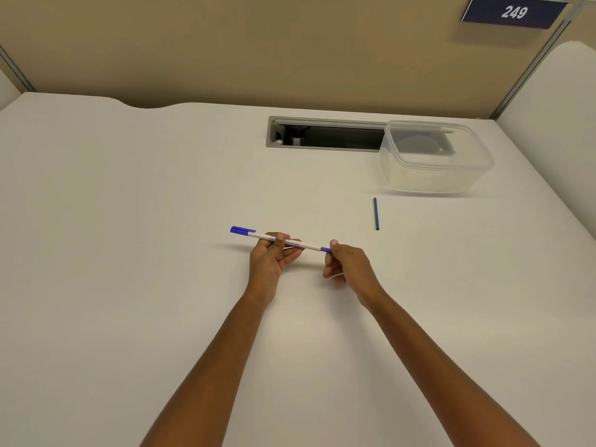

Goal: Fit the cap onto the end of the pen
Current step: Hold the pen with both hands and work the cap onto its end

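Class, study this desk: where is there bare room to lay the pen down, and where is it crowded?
Widest bare patch: the desk's left half, bordered by the partition, the cable slot and the left hand. Another lies right of the right hand, nearer than the dark blue stick. Crowded: far right, around the clear plastic container.

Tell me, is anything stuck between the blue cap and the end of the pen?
Nothing visible is. The right hand pinches the blue cap right against the white end of the pen, while the left hand grips its middle. The dark stick lies apart on the table.
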